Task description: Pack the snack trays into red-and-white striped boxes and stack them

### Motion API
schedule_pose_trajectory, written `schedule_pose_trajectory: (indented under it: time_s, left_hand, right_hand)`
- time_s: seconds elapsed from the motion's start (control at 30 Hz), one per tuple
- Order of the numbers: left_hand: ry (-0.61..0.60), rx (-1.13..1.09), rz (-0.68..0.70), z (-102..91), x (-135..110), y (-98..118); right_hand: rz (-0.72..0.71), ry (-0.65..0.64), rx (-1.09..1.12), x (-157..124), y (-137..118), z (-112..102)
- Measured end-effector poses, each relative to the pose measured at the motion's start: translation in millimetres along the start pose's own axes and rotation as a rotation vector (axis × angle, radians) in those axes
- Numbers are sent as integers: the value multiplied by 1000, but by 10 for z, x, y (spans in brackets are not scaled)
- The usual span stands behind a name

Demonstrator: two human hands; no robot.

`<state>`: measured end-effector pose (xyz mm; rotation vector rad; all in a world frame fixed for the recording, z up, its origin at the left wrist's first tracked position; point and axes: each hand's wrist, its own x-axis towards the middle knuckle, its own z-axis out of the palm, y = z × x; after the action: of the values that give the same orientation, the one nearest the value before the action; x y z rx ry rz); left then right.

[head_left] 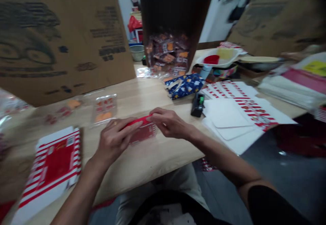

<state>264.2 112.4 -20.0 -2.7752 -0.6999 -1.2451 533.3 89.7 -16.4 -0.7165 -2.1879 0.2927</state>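
My left hand [115,140] and my right hand [169,123] meet over the middle of the wooden table [142,163]. Both grip a small red packet [142,130] in clear wrap, the left hand at its left end, the right hand at its right end. The packet lies low over the tabletop, partly hidden by my fingers. Two clear sachets with orange and red pieces [104,111] lie just behind my left hand.
A stack of flat red-and-white striped cartons [51,167] lies at front left. White and striped flat cartons [239,116] spread at right, beside a small black device [197,105] and a blue patterned pack [184,85]. A dark box of sachets [169,53] and large cardboard boxes [58,34] stand behind.
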Motion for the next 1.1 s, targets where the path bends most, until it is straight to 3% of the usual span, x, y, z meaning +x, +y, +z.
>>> schedule_pose_trajectory:
  time_s: [0.1,0.17,0.23,0.3,0.4,0.53,0.63,0.87,1.1]
  left_hand:
    - [135,67,-7,124,88,46]
    - [223,57,-94,242,115,135]
    - [225,55,-151,326,150,255]
    - [169,75,-153,352,210,368]
    - [79,85,-140,297,304,443]
    - [6,42,-191,180,313,388]
    - [13,-3,-237,155,266,332]
    - [41,-40,-262,179,225,338]
    - [9,-51,-247,131,224,408]
  right_hand:
    - [291,236,-145,-295,225,-89]
    - [694,394,-412,-582,465,-226]
    - [1149,405,-614,-849,710,-368]
    - [1427,293,-643,-1027,906,-452]
    - [1463,186,-582,-1130,1021,-431]
    - [1382,137,-470,-1211,902,-355]
    - [1363,160,-295,-1307,851,-456]
    - [1619,210,73,-1313,986,-837]
    - [1629,273,446,-1179,857,-949]
